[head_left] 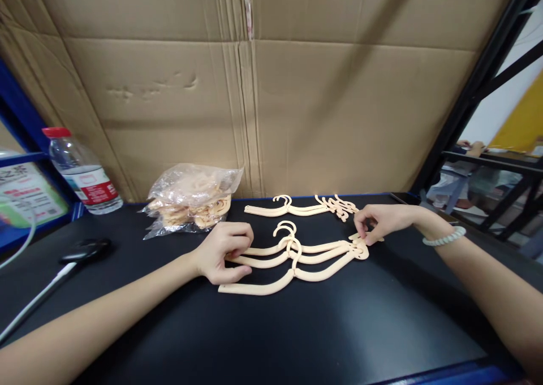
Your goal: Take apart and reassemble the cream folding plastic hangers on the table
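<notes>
In the head view, pale hangers (322,275) lie flat in a loose row on the near middle of the dark desk (263,340), hooks pointing to the far side. The left hand (224,253) grips left ends of the hangers between thumb and curled fingers; the nearest hanger's tip pokes out below the thumb. The right hand (382,224) pinches at their right ends, its fingertips partly hiding what they hold. The step in hand looks like gathering or lining up these hangers; the next move probably calls for a steady grip at both ends, so the overlapping hooks do not slip. Farther back lie more hangers and, to their right, curly pale pieces (340,207); at far left sits a plastic bag (186,184).
</notes>
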The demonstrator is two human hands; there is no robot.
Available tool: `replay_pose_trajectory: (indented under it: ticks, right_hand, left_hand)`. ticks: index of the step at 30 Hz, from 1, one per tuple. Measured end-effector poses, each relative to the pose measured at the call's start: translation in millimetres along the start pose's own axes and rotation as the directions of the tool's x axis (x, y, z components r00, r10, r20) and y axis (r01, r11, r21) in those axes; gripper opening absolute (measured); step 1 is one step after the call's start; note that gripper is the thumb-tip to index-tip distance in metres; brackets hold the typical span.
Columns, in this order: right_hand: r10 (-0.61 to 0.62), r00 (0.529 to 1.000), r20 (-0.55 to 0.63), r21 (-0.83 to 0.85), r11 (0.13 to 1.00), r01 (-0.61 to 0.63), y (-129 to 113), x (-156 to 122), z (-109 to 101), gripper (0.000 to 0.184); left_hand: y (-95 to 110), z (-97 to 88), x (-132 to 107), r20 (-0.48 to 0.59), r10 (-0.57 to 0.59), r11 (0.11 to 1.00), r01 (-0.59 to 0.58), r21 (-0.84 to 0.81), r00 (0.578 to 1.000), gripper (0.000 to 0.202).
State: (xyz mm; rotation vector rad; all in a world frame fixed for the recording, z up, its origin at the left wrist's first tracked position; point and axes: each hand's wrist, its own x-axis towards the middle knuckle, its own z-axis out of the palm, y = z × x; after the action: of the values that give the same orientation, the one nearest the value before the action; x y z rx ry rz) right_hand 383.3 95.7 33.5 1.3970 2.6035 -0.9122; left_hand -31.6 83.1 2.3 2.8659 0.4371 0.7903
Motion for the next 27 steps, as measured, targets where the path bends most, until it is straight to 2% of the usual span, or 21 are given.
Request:
replay_pose_trajectory:
  ticks: [5,10,15,22,27]
  right_hand:
    - [0.08,0.997,-0.016,-0.015,0.997,-0.08,-4.3,-3.3,-1.5,0.032]
    - [0.134,0.991,-0.012,-0.006,0.991,-0.135,-3.7,-6.4,-3.6,0.029]
    - [0.175,0.984,-0.023,-0.031,0.984,-0.175,3.0,-6.1,-3.8,0.029]
    - [0.196,0.98,-0.042,-0.06,0.978,-0.198,7.9,-5.6,-3.9,0.031]
    - [0.214,0.976,-0.04,-0.07,0.974,-0.216,6.9,-5.7,-3.5,0.031]
  left_hand:
    - [2.1,-0.8,4.2,0.075,0.034,0.999,-0.035,0.01,0.997,0.043]
    - [-1.0,1.0,2.8,0.059,-0.05,0.995,0.055,-0.079,0.997,0.039]
    - [-2.6,1.2,2.0,0.059,-0.042,0.997,0.046,-0.067,0.997,0.037]
    - [-1.2,0.0,4.6,0.078,-0.05,0.997,0.054,-0.047,0.996,0.048]
    - [1.1,0.9,6.9,0.115,-0.016,0.995,0.027,-0.095,0.993,0.058]
